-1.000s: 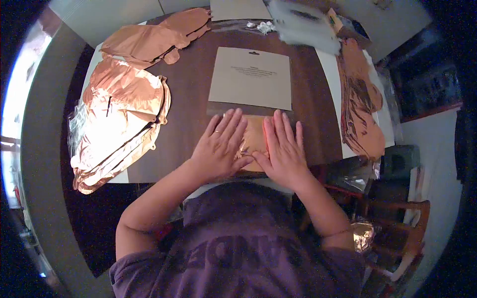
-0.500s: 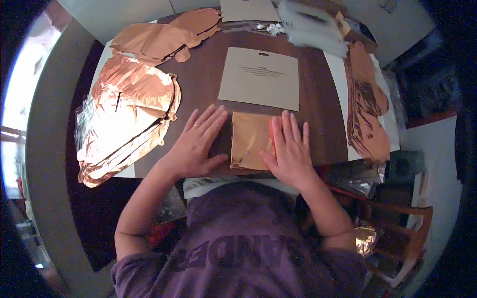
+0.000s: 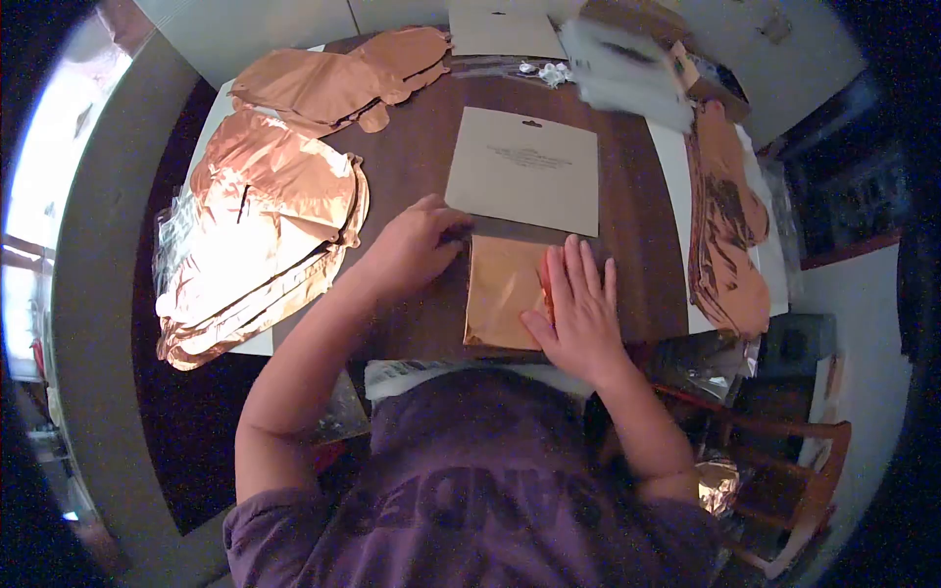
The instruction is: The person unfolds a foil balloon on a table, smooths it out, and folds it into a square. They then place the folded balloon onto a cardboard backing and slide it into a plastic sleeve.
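Observation:
A flat, folded square of copper-coloured foil [image 3: 505, 289] lies at the near edge of the brown table. My right hand [image 3: 580, 309] rests flat on its right side, fingers stretched out, with a strip of red-orange showing beside the index finger. At the foil's upper left corner is my left hand [image 3: 420, 245], its fingers curled in near the lower left corner of a beige card [image 3: 524, 171]. What those fingers hold, if anything, is hidden. The card has a hang hole and a few printed lines, and lies just beyond the foil.
Shiny copper foil balloons [image 3: 270, 206] are piled flat on the left, with more foil sheets [image 3: 333, 83] behind. Another foil stack [image 3: 725, 216] lies along the right edge. Clear plastic bags [image 3: 627, 73], small white pieces [image 3: 554, 73] and another card [image 3: 505, 34] sit at the back.
My left hand has gone from lying flat beside the foil to curled fingers near its upper left corner. My right hand stays flat on the foil. The whole view has shifted slightly.

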Demonstrator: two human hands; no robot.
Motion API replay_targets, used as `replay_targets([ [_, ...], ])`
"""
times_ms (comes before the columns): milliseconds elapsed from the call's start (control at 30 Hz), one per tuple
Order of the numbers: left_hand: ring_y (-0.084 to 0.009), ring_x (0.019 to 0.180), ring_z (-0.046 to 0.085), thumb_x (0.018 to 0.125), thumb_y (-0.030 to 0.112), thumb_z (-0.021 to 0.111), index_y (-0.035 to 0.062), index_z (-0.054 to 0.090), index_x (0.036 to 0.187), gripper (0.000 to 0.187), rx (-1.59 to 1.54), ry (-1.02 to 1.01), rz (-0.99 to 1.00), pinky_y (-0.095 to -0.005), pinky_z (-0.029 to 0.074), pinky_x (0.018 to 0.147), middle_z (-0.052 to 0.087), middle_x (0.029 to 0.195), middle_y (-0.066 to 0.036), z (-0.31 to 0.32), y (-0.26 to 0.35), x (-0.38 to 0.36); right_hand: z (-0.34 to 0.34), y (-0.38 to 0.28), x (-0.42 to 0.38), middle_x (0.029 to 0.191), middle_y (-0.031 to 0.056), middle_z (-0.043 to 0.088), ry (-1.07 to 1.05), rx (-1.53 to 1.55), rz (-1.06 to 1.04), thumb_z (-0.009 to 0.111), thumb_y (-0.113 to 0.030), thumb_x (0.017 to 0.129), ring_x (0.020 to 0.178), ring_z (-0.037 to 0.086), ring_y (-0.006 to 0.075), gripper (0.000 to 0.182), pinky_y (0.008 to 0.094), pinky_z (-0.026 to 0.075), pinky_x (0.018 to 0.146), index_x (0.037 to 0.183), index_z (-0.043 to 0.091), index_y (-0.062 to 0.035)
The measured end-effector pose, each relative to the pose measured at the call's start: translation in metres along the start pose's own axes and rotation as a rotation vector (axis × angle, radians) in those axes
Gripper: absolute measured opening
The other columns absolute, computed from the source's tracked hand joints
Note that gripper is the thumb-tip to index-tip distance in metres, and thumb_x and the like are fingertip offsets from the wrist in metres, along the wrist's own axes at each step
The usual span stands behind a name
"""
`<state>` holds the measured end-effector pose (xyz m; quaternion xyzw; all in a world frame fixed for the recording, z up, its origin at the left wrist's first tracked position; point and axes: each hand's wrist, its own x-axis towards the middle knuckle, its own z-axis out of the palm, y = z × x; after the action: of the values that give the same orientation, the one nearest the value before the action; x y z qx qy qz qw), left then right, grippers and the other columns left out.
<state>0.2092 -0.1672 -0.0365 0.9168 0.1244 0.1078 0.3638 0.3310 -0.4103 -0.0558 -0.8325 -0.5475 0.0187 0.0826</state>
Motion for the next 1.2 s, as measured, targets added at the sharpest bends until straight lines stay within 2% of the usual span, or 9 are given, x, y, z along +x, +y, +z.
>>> replay_targets([
  [100, -0.035, 0.093, 0.065, 0.081, 0.007, 0.062, -0.0002, 0.068, 0.105, 0.026, 0.004, -0.073, 0.11, -0.0402, 0.052, 0.084, 0.066, 0.098, -0.018, 0.001, -0.003, 0.015, 0.002, 0.002, -0.001, 0.158, 0.0271, 0.018, 0.007, -0.003, 0.01, 0.052, -0.051, 0.092, 0.147, 0.018, 0.0412, 0.087, 0.0603, 0.007, 0.117, 0.153, 0.02, 0.0014],
  [200, -0.028, 0.087, 0.068, 0.083, 0.01, 0.065, -0.0005, 0.069, 0.1, 0.02, -0.118, -0.191, -0.168, -0.0363, 0.054, 0.079, 0.07, 0.092, -0.015, -0.005, 0.011, 0.021, -0.002, 0.001, -0.001, 0.158, 0.0267, 0.017, -0.01, 0.027, 0.013, 0.051, -0.051, 0.092, 0.147, 0.018, 0.0409, 0.087, 0.06, 0.006, 0.117, 0.153, 0.019, 0.0015],
  [300, -0.0204, 0.079, 0.069, 0.087, 0.012, 0.066, 0.0016, 0.069, 0.106, 0.022, -0.241, -0.251, -0.297, -0.0342, 0.055, 0.072, 0.072, 0.09, -0.011, -0.012, 0.018, 0.023, -0.003, 0.0, 0.0, 0.158, 0.0282, 0.017, -0.027, 0.045, 0.01, 0.048, -0.054, 0.094, 0.148, 0.015, 0.0419, 0.085, 0.0618, 0.005, 0.117, 0.152, 0.021, 0.0015],
  [400, -0.0158, 0.076, 0.068, 0.088, 0.014, 0.068, -0.0018, 0.07, 0.101, 0.021, -0.37, -0.227, -0.32, -0.0315, 0.055, 0.07, 0.073, 0.09, -0.01, -0.008, 0.009, 0.023, -0.003, 0.0, -0.001, 0.158, 0.0284, 0.016, -0.026, 0.041, 0.005, 0.046, -0.055, 0.094, 0.148, 0.014, 0.042, 0.085, 0.0616, 0.005, 0.117, 0.152, 0.02, 0.0018],
  [700, -0.015, 0.068, 0.067, 0.089, 0.016, 0.068, -0.0048, 0.07, 0.092, 0.021, -0.365, -0.279, -0.437, -0.0299, 0.055, 0.065, 0.07, 0.076, -0.009, -0.007, 0.016, 0.026, -0.004, 0.0, 0.0, 0.158, 0.029, 0.015, -0.031, 0.038, 0.01, 0.043, -0.055, 0.096, 0.148, 0.014, 0.0429, 0.084, 0.0622, 0.005, 0.116, 0.153, 0.019, 0.002],
  [800, -0.0136, 0.068, 0.065, 0.091, 0.018, 0.067, -0.0056, 0.069, 0.089, 0.024, -0.3, -0.217, -0.487, -0.0298, 0.054, 0.064, 0.07, 0.076, -0.008, -0.008, 0.034, 0.026, -0.004, -0.001, 0.0, 0.158, 0.0296, 0.015, -0.013, 0.071, 0.021, 0.045, -0.054, 0.095, 0.148, 0.014, 0.0436, 0.084, 0.0624, 0.005, 0.116, 0.152, 0.019, 0.0022],
  [900, -0.0121, 0.067, 0.061, 0.091, 0.021, 0.066, -0.0056, 0.07, 0.093, 0.027, -0.511, -0.16, -0.506, -0.031, 0.052, 0.062, 0.069, 0.076, -0.007, 0.009, 0.02, 0.022, -0.002, 0.0, -0.001, 0.158, 0.0301, 0.014, -0.005, 0.066, 0.016, 0.047, -0.053, 0.095, 0.147, 0.014, 0.0442, 0.084, 0.0626, 0.004, 0.116, 0.152, 0.018, 0.0022],
  [1100, -0.0113, 0.066, 0.06, 0.092, 0.024, 0.065, -0.0053, 0.071, 0.101, 0.031, -0.419, -0.229, -0.594, -0.0304, 0.051, 0.062, 0.07, 0.081, -0.007, 0.003, 0.03, 0.019, -0.001, 0.0, 0.0, 0.159, 0.0273, 0.013, -0.018, 0.017, 0.032, 0.047, -0.052, 0.095, 0.148, 0.015, 0.0425, 0.086, 0.0596, 0.005, 0.117, 0.154, 0.015, 0.0015],
  [1200, -0.0115, 0.067, 0.061, 0.093, 0.023, 0.064, -0.0052, 0.071, 0.098, 0.03, -0.379, -0.223, -0.612, -0.0295, 0.051, 0.062, 0.071, 0.082, -0.008, 0.001, 0.036, 0.019, -0.002, -0.001, 0.0, 0.158, 0.0298, 0.014, -0.011, 0.067, 0.025, 0.049, -0.052, 0.095, 0.148, 0.013, 0.0438, 0.084, 0.0623, 0.003, 0.116, 0.152, 0.019, 0.0023],
])
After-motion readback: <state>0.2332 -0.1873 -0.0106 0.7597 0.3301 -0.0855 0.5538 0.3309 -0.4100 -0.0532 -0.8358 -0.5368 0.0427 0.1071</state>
